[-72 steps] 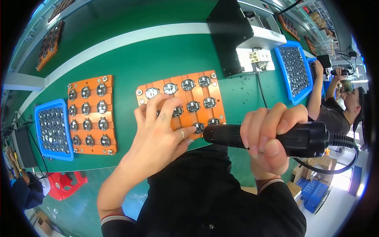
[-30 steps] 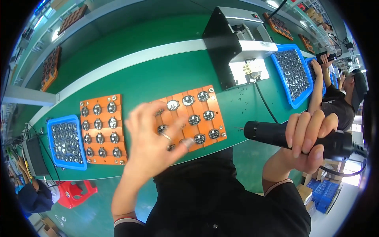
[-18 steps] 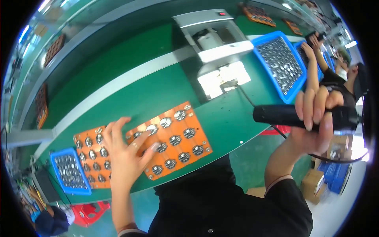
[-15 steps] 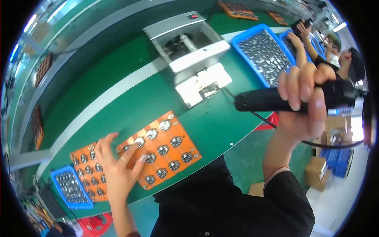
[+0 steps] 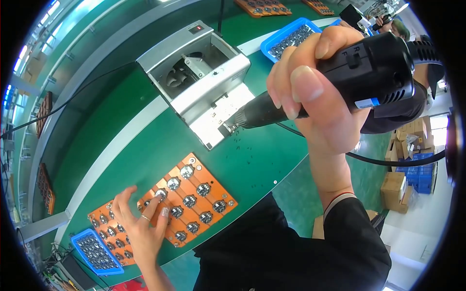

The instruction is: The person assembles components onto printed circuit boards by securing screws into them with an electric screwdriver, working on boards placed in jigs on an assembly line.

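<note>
My right hand (image 5: pixel 323 92) is wrapped round a black electric screwdriver (image 5: pixel 374 68), its cable running off to the right. The screwdriver's tip reaches the bright front of a silver screw feeder (image 5: pixel 213 82); whether it touches a screw cannot be made out. Below, my left hand (image 5: pixel 143 230) lies with fingers spread over an orange fixture board (image 5: pixel 213 182). The index fingertip is at one of the round metal-and-black parts (image 5: pixel 190 201) seated in rows on that board. A second orange board (image 5: pixel 97 213) with similar parts sits partly under this hand.
A blue tray (image 5: pixel 110 271) of small parts stands at the left end of the green table (image 5: pixel 262 160). Another blue tray (image 5: pixel 266 47) lies behind my right hand. Tiny dark screws (image 5: pixel 249 156) are scattered before the feeder. Cartons (image 5: pixel 395 189) stand at right; another person works beyond.
My right hand has brought the screwdriver left, to the front of the screw feeder. My left hand stays spread on the orange board. The whole view has shifted a little.
</note>
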The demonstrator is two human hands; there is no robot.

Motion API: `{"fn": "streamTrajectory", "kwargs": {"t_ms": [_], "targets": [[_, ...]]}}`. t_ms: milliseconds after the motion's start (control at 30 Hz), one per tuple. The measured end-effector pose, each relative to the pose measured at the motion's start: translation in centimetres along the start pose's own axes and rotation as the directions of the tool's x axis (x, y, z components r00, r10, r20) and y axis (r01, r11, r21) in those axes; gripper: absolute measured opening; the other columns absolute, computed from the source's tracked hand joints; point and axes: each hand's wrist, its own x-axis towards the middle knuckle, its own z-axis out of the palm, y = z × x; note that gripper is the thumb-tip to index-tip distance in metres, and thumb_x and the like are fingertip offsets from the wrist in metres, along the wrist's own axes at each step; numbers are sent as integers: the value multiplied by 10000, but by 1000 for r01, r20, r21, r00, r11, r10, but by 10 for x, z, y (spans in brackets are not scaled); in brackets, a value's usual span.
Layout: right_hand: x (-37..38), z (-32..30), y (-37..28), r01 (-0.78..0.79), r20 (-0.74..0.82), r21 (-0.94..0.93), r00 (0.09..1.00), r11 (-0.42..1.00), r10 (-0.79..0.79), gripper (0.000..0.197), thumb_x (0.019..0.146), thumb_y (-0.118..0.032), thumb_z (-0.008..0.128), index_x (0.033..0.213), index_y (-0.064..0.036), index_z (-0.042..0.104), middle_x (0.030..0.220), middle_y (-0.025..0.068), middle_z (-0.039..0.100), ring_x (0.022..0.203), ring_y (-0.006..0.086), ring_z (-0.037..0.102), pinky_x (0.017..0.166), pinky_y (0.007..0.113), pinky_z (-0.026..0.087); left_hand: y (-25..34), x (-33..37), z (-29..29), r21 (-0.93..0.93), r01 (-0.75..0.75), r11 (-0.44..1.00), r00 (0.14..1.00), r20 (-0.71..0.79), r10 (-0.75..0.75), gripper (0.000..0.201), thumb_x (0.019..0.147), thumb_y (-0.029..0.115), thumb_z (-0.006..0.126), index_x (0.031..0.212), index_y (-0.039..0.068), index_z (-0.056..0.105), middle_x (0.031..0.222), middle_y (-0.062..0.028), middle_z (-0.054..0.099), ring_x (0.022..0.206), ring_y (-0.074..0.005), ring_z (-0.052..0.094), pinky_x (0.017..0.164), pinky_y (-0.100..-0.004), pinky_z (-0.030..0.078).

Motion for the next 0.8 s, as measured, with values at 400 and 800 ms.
{"fn": "streamTrajectory", "kwargs": {"t_ms": [400, 800], "targets": [[10, 5, -1, -73, -9, -279, 997, 958, 73, 257, 858, 84, 612, 1056, -10, 479, 742, 127, 577, 503, 154, 517, 477, 318, 443, 0, 1, 0, -34, -7, 999, 1000, -27, 6, 236, 736, 133, 788, 966, 83, 792, 1360, -146, 484, 1273, -392, 420, 1059, -535, 341], [-14, 68, 10, -199, -1, 317, 978, 927, 210, 172, 947, -71, 543, 1079, -53, 434, 784, 0, 433, 595, 70, 417, 610, 262, 371, -14, -3, 2, -108, 23, 994, 998, -62, -30, 238, 745, 212, 821, 972, 147, 798, 1346, -108, 497, 1280, -379, 414, 1045, -535, 332]]}}
